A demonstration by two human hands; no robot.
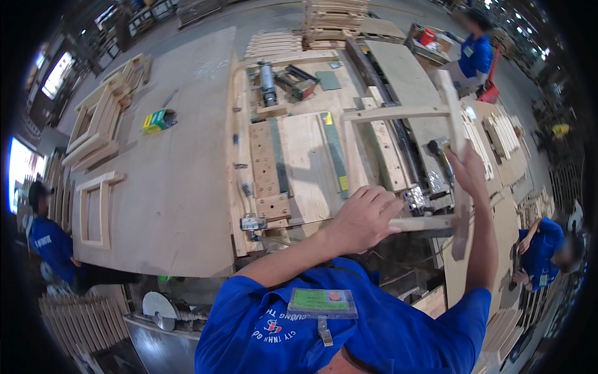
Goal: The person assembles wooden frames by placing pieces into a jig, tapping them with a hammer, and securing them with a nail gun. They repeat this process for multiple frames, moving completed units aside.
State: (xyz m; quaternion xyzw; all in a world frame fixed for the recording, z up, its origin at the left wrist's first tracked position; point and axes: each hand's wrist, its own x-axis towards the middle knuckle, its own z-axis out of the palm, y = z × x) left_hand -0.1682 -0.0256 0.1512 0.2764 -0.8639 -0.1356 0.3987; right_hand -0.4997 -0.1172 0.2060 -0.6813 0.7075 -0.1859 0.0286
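Near-left corner of the wooden frame [402, 114] is hidden under my left hand [364, 218]; my right hand [468, 169] covers part of its right post, and I can't see all those fingertips. Frame's over the right part of the wooden jig [302, 159]; can't judge contact. Left: back up, fingers curled, gripping that corner, forearm slanting in from near side. Right: wrapped on the post, forearm up from near right. Small yellow-green box [153, 122] on the left panel [187, 193]: open, dark contents too small to ID. Far right, red container [427, 36], contents unreadable.
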